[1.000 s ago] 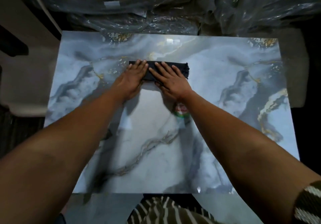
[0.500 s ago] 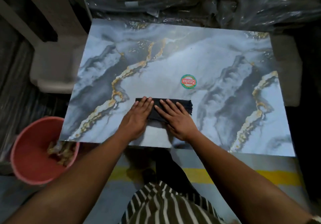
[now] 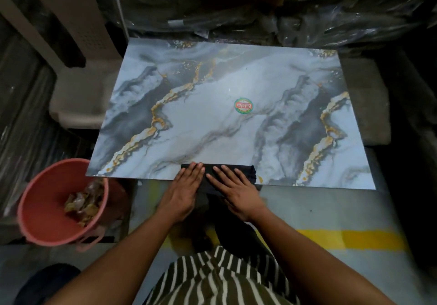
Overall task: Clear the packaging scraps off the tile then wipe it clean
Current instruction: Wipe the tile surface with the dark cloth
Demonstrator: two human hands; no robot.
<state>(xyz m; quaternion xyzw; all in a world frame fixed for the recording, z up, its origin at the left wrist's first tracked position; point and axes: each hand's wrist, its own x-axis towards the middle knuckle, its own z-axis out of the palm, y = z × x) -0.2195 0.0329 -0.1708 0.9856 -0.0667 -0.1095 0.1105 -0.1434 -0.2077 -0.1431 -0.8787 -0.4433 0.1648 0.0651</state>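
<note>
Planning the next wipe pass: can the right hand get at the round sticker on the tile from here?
Probably yes: the right hand lies flat on the cloth at the near edge, with bare tile up to the sticker.

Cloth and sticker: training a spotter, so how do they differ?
The cloth is dark, rectangular, at the tile's near edge under both hands; the sticker is round, green-rimmed, mid-tile and uncovered. The cloth is larger than the sticker. Both lie flat on the tile.

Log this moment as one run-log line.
phase: wiping | left hand and right hand: flat on dark cloth | cloth: at tile near edge | scraps: in pink bucket
</note>
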